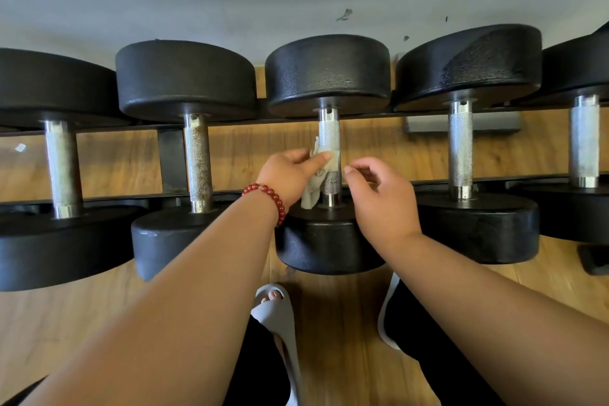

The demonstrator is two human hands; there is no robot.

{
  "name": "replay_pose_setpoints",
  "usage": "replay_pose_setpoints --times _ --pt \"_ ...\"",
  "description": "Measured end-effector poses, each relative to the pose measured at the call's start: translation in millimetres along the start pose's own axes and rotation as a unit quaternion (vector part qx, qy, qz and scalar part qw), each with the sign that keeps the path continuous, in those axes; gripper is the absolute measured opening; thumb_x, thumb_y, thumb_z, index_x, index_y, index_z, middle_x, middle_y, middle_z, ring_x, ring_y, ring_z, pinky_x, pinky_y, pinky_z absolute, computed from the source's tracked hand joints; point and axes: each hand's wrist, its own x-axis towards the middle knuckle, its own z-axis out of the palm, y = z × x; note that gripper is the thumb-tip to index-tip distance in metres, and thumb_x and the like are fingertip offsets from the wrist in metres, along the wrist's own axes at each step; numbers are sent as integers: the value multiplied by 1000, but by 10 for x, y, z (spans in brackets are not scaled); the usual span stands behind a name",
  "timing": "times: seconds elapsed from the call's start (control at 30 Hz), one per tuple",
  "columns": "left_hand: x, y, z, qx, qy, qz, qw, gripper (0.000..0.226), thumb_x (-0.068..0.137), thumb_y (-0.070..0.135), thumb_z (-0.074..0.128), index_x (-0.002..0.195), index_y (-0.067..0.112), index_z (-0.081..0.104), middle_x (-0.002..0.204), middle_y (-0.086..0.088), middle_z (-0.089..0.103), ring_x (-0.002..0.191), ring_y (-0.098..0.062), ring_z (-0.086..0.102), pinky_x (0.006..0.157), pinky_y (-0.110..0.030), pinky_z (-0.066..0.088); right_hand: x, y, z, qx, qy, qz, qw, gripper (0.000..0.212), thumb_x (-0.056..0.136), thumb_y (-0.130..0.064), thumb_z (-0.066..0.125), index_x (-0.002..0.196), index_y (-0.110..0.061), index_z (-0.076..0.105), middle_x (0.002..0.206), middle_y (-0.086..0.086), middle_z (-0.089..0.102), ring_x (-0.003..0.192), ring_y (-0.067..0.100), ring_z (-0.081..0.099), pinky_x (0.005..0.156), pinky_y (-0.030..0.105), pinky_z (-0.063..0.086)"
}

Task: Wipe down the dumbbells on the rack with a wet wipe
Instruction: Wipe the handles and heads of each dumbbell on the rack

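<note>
Wooden floor, rack mid-frame: left hand pinches the wet wipe against the centre dumbbell handle. Right hand hovers loosely curled, seemingly empty. Knurling could shred the wipe.

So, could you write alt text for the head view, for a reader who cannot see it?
The left hand holds a wet wipe against the handle of the middle dumbbell on a rack, while the right hand, loosely curled, is beside it. Four other dumbbells flank it.
</note>
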Motion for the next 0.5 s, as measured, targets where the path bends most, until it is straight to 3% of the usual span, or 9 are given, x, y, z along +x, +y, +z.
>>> replay_pose_setpoints --times 0.07,0.13,0.2,0.3,0.4,0.47,0.5 --pt "36 23 23 0 -39 -31 999 45 90 46 63 124 16 63 103 -1 71 94 -16 68 87 -31 55 1 11 -1 1 -2 -4 1000 12 95 -30 56 103 -27 65 102 -10 64 100 4 57 80 17 45" --pt "38 51 72 -11 -76 -37 996 45 94 44 57 126 13 56 109 -8 69 96 -22 67 86 -37 57 3 15 -4 3 -3 -8 1000 12 94 -28 57 102 -26 65 101 -9 64 98 5 58 79 18 46" --pt "56 53 102 12 -89 -20 996 41 97 43 51 127 16 51 111 -9 67 96 -24 67 78 -34 57 -3 19 -21 11 -6 -15 1000 9 94 -27 57 99 -27 64 98 -9 64 97 5 58 80 19 46" --pt "67 17 71 129 -81 20 988 35 99 43 49 123 19 51 97 -1 67 87 -17 67 75 -25 56 -42 73 -48 -5 -17 -30 999 10 95 -29 54 97 -27 64 97 -9 63 97 5 56 78 17 43" --pt "82 -24 20 212 -102 11 972 60 82 64 58 115 14 56 96 -3 68 92 -21 67 89 -40 54 -70 143 -45 -22 -4 -29 999 12 95 -31 52 97 -27 63 100 -9 61 99 6 52 76 11 37" --pt "132 -70 -14 197 -109 4 974 78 61 75 62 112 15 59 95 -7 70 93 -25 68 92 -47 53 -59 152 -35 -3 2 -17 1000 11 95 -30 53 96 -27 63 101 -8 61 100 7 53 76 10 36" --pt "153 -77 -16 179 -121 2 976 75 64 71 65 114 15 59 93 -7 70 91 -25 69 92 -48 54 -51 159 -28 2 0 -17 1000 11 95 -29 53 96 -26 64 100 -9 62 99 7 53 77 12 38"
